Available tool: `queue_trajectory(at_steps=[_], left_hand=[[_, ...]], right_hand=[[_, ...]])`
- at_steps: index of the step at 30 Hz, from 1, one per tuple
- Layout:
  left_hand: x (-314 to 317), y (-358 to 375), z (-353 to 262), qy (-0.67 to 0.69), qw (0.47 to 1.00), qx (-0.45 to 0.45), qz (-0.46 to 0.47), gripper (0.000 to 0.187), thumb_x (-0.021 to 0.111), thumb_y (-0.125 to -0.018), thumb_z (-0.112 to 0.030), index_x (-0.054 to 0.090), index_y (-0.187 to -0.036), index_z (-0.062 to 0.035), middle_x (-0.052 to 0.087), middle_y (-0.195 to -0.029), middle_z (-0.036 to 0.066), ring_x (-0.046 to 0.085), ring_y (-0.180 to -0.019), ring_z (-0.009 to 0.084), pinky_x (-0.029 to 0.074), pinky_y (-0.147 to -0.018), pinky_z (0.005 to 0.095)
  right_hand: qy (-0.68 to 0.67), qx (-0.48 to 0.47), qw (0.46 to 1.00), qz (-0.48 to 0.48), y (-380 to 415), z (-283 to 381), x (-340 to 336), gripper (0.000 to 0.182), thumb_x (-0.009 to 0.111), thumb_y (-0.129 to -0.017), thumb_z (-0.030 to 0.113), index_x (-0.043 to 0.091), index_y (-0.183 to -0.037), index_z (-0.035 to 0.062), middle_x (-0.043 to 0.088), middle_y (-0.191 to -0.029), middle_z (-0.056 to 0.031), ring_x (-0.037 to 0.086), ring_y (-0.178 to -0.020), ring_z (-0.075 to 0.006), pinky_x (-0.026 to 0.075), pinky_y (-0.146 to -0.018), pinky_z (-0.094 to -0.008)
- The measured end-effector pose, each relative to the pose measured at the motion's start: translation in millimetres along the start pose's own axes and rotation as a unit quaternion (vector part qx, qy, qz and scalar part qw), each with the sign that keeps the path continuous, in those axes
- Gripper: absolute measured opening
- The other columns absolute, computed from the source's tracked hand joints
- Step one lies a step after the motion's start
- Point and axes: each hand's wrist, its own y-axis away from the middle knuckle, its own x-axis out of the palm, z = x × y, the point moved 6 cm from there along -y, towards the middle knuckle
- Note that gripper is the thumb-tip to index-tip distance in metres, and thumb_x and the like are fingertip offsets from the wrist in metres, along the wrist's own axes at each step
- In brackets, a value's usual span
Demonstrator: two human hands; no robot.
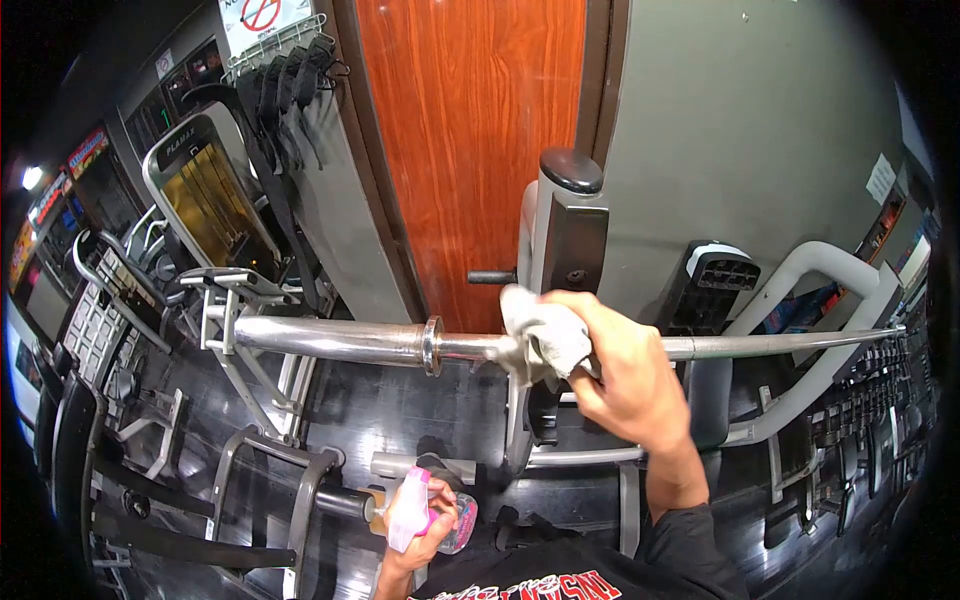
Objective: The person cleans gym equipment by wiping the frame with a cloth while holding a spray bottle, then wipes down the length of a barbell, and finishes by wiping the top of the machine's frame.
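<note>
The dark, glossy gym floor (375, 415) carries metal-framed equipment. Toward its far corners stand 2 machines: left, a tall one with a gold-tinted panel (205, 195); right, a thick, curved, pale grey tubular frame (825, 258). Along its right edge stands a dark rack of dumbbells (865, 400).

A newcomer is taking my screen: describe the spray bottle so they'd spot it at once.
Find the long shiny bar crossing the view. Below it, near the bottom edge, is the left hand. The spray bottle is in its grip, its pink and white head standing out against the dark floor.
</note>
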Motion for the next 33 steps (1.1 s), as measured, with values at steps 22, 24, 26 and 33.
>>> queue_trajectory(at_steps=[22, 24, 26, 33], left_hand=[[8, -3, 4, -0.023, 0.999, -0.032, 0.000, 0.042, 0.069, -0.082, -0.004, 0.048, -0.118, 0.0050, 0.057, -0.096, 0.018, 0.060, -0.077, 0.0183, 0.051, -0.068, 0.0282], [6, -4, 5, -0.015, 0.999, -0.029, -0.002, 0.042, 0.069, -0.083, -0.004, 0.048, -0.118, 0.0050, 0.057, -0.097, 0.018, 0.060, -0.076, 0.0182, 0.051, -0.067, 0.0282], [5, -5, 4, -0.009, 1.000, -0.025, -0.005, 0.042, 0.069, -0.083, -0.005, 0.047, -0.118, 0.0049, 0.056, -0.097, 0.019, 0.060, -0.076, 0.0180, 0.051, -0.067, 0.0282], [0, -4, 3, -0.012, 1.000, -0.023, -0.015, 0.044, 0.068, -0.083, -0.006, 0.046, -0.119, 0.0050, 0.056, -0.098, 0.019, 0.060, -0.075, 0.0181, 0.051, -0.066, 0.0283]], right_hand=[[0.148, -0.067, 0.986, 0.041, -12, 14, 88, 0.065, 0.070, -0.064, 0.004, 0.052, -0.127, 0.0115, 0.060, -0.109, -0.0110, 0.057, -0.101, -0.0247, 0.041, -0.086, -0.0359], [0.133, -0.090, 0.986, 0.034, -7, 16, 81, 0.061, 0.066, -0.068, 0.003, 0.052, -0.126, 0.0111, 0.061, -0.109, -0.0128, 0.059, -0.102, -0.0274, 0.044, -0.087, -0.0386], [0.117, -0.114, 0.986, 0.026, -4, 18, 66, 0.056, 0.063, -0.071, 0.002, 0.053, -0.125, 0.0107, 0.062, -0.110, -0.0146, 0.060, -0.104, -0.0302, 0.047, -0.088, -0.0413], [0.078, -0.048, 0.996, 0.019, -22, 8, 54, 0.068, 0.071, -0.062, 0.002, 0.052, -0.127, 0.0112, 0.057, -0.121, -0.0151, 0.060, -0.104, -0.0310, 0.050, -0.083, -0.0375]])
